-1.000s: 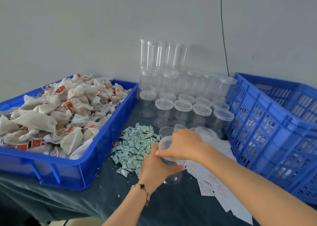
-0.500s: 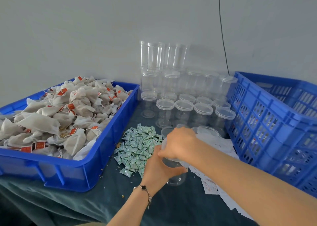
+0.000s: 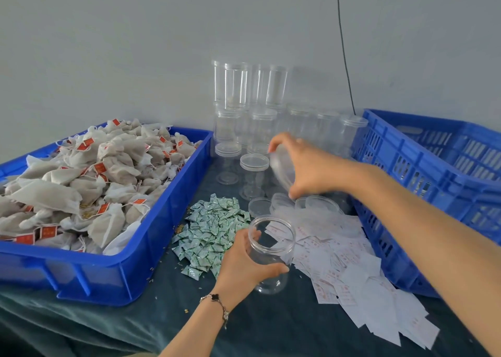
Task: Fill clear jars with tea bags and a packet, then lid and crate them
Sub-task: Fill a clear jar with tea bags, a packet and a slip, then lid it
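The left hand (image 3: 245,264) grasps an open jar (image 3: 271,251) round its side, thumb across the near wall, and the jar stands upright on the dark cloth (image 3: 271,327) near the middle of the table, with nothing in it that I can see. The right hand (image 3: 306,166) is raised farther back, its fingers curled round a clear lid (image 3: 282,166) that it holds tilted on edge above a few loose lids (image 3: 320,203) lying on the cloth. Just left of the jar lies a heap of small green packets (image 3: 214,229); to its right a spread of white paper slips (image 3: 352,272) runs toward the near right. At the left a blue tray (image 3: 151,237) is piled with tea bags (image 3: 89,180) bearing red tags. Against the far wall stand lidded empty jars (image 3: 254,145), some stacked two and three high. A blue slotted crate (image 3: 423,172) sits at the right, just beside the slips. A bracelet (image 3: 217,302) circles the left wrist.
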A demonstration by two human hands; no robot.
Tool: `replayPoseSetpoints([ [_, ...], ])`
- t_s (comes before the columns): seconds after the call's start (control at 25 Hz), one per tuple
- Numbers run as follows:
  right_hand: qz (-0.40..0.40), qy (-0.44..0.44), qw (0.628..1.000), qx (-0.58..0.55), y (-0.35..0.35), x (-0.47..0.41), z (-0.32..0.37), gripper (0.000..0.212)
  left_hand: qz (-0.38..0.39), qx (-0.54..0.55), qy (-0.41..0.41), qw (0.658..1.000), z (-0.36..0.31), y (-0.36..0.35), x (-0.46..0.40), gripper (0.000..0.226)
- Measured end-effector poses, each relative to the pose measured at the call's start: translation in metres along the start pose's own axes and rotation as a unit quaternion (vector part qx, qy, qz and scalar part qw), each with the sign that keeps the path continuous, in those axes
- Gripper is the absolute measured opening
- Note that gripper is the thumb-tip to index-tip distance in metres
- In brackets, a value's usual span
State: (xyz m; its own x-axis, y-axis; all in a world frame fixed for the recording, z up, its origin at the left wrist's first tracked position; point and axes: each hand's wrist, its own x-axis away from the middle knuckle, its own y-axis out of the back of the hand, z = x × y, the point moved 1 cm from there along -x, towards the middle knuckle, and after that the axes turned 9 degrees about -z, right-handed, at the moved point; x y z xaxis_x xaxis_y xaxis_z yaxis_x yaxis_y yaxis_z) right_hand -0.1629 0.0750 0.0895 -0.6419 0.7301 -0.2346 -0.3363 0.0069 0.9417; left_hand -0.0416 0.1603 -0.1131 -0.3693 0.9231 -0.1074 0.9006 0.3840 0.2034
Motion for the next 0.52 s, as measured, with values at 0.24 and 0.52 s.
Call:
replayPoseSetpoints([
  [0.24, -0.131, -0.207, 0.964, -0.104, -0.041, 0.019, -0.093, 0.07, -0.006, 0.0, -0.006, 1.0, 0.004, -0.002, -0.001, 0.088],
  [0.52, -0.047, -0.262, 0.955, -0.133, -0.081, 0.031, -0.103, 0.075, -0.012, -0.011, 0.01, 1.0, -0.009, 0.002, 0.004, 0.091],
])
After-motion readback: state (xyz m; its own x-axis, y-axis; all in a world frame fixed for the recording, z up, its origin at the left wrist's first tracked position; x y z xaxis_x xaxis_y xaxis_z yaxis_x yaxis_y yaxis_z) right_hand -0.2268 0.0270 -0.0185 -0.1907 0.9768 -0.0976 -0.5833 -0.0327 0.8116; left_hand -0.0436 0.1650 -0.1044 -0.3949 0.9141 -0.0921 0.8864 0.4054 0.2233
